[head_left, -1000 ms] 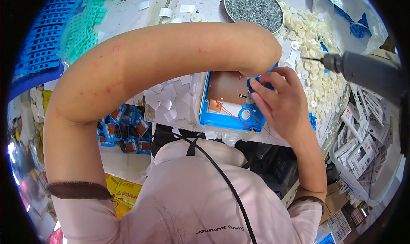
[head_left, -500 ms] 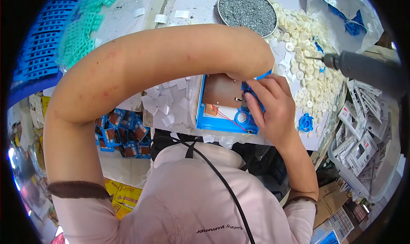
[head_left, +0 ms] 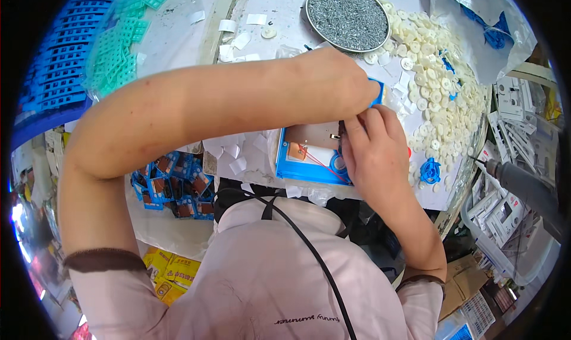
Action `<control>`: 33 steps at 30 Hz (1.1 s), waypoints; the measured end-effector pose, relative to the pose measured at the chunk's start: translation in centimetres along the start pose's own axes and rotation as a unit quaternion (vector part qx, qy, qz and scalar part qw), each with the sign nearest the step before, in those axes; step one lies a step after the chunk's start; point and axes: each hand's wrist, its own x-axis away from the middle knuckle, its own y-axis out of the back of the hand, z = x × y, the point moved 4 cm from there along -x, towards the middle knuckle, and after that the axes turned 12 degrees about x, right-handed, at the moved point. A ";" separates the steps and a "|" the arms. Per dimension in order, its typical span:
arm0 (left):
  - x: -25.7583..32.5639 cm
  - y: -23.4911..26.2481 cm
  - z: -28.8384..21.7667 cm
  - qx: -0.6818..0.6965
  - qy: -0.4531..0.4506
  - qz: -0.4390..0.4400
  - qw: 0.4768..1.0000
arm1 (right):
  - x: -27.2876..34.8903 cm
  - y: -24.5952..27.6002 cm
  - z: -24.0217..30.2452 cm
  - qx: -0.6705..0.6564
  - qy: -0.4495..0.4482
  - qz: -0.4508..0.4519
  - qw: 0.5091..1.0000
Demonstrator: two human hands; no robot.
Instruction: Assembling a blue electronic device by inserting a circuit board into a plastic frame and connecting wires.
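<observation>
In front of me lies a blue plastic case, open, with a brown circuit board, red wires and a small copper-coloured square part inside. My left arm reaches across over it. My left hand is at the case's far right part, its fingers mostly hidden beneath it. Bent over the right side of the case is my right hand, fingers and thumb drawn together near the board's edge; whatever they pinch is hidden. A loose blue round plastic piece lies right of this hand.
A round tray of screws stands at the back. White plastic discs are heaped at right, beside a hanging electric screwdriver. White paper pieces lie left of the case. Blue assemblies are piled at lower left; a clear bin holds white panels.
My left arm and hand have shifted slightly nearer, covering more of the board. My right fingers have drawn closer together. The electric screwdriver has swung down and right, away from the discs.
</observation>
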 end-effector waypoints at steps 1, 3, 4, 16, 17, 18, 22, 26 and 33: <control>0.4 -0.1 0.1 0.011 0.013 -0.015 1.000 | 0.3 0.1 0.1 0.018 0.001 0.010 1.000; 1.8 -0.1 0.5 0.060 0.020 -0.144 0.988 | 0.8 0.3 -0.4 -0.027 0.004 -0.005 1.000; 3.1 -0.1 0.8 0.081 0.029 -0.211 0.974 | 0.8 0.2 -0.6 -0.051 0.013 -0.015 0.998; 8.9 -0.2 0.6 0.163 0.042 -0.383 0.908 | -0.5 1.6 -1.1 -0.087 0.000 0.002 0.996; 9.4 0.1 1.3 0.166 0.044 -0.393 0.903 | -0.6 1.9 -1.0 -0.079 0.001 0.004 0.997; 10.0 0.8 2.3 0.155 0.061 -0.406 0.899 | -1.0 2.2 -0.9 -0.080 0.002 0.005 0.997; 13.1 4.4 7.4 0.132 0.167 -0.456 0.864 | -1.2 2.0 -1.1 -0.091 0.003 0.011 0.996; 17.1 8.3 17.6 0.006 0.281 -0.523 0.804 | -0.6 1.9 -1.6 -0.124 -0.013 0.008 0.992; 16.2 15.0 23.0 0.107 0.316 -0.486 0.808 | 0.1 2.0 -1.8 -0.173 -0.026 -0.007 0.985</control>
